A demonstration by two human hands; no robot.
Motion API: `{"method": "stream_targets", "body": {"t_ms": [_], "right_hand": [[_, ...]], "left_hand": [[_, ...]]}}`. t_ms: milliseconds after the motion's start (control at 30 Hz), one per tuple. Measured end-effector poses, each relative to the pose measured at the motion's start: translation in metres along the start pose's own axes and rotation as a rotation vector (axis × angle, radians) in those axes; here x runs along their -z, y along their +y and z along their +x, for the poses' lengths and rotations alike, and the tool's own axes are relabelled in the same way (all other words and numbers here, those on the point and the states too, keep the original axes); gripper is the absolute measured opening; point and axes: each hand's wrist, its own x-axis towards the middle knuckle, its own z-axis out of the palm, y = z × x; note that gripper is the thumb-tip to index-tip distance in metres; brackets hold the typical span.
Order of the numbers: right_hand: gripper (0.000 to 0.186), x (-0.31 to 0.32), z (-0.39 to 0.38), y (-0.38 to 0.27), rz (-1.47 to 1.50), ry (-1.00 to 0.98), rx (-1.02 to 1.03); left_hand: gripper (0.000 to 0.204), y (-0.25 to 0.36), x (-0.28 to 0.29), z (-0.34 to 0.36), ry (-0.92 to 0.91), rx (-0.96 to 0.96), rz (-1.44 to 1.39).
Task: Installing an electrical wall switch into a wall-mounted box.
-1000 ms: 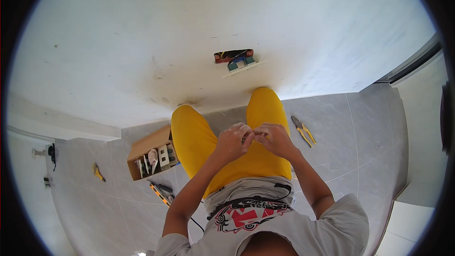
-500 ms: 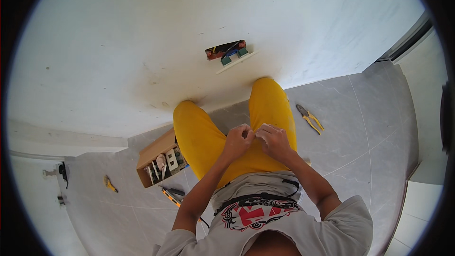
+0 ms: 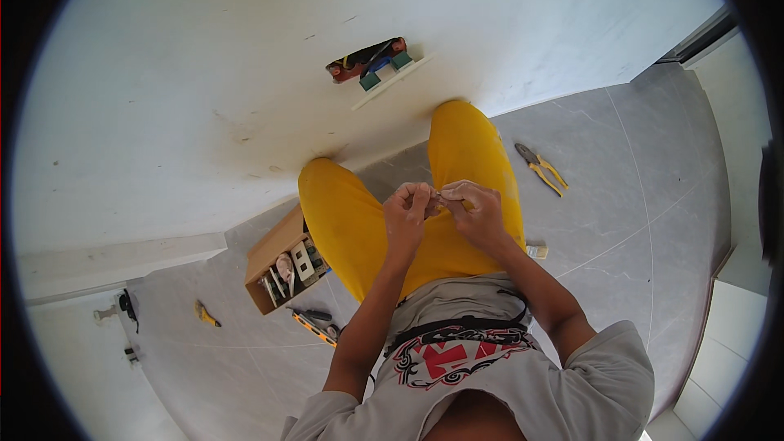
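Observation:
My left hand and my right hand meet above my lap, between my knees in yellow trousers. The fingertips of both are pinched close together around something too small to make out. In the wall ahead, a rectangular opening shows a reddish box with wires inside. A white socket plate with green blocks on its back hangs out of that opening, tilted. Neither hand touches it.
Pliers with yellow handles lie on the grey floor to my right. At left stands an open cardboard box holding socket plates and other parts. Near it are an orange-and-black tool and a small yellow-handled tool.
My view has shifted, so the wall opening and plate appear higher and further left. Both hands stay together; the left hand has turned more upright, fingers still pinched.

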Motion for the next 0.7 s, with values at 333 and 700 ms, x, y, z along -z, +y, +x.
{"method": "stream_targets", "body": {"t_ms": [333, 700], "right_hand": [[0.012, 0.001, 0.027, 0.015, 0.795, 0.159, -0.43], [0.025, -0.038, 0.03, 0.016, 1.037, 0.199, -0.5]], "left_hand": [[0.008, -0.025, 0.001, -0.001, 0.006, -0.052, -0.117], [0.018, -0.012, -0.001, 0.01, -0.1, -0.125, 0.168]]}}
